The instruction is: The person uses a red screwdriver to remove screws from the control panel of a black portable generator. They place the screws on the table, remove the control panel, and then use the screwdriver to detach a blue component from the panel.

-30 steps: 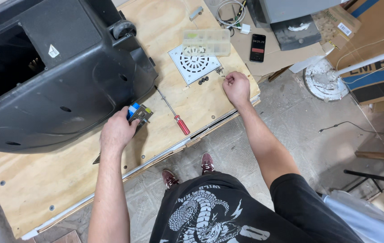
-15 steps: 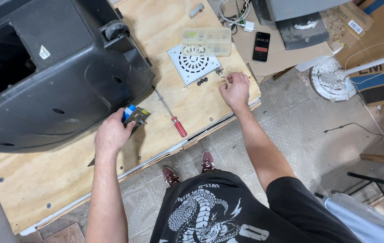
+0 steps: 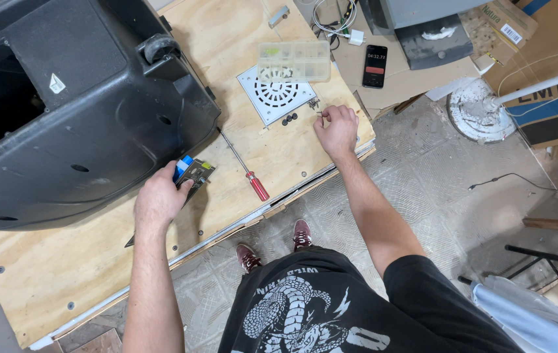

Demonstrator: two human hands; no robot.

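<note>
Plywood bench [image 3: 96, 274]: right hand [image 3: 336, 129] unmoved.

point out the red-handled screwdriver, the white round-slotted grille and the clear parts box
red-handled screwdriver [image 3: 258, 186], head view, on its red handle
white grille [image 3: 272, 99], head view, on its slotted middle
clear parts box [image 3: 293, 61], head view, on its lid

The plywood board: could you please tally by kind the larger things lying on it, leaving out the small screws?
Black speaker cabinet: 1
Red-handled screwdriver: 1
White round-slotted grille: 1
Clear parts box: 1
Small circuit board, under the left hand: 1
Total: 5
The right hand is at the small screws by the grille.
</note>
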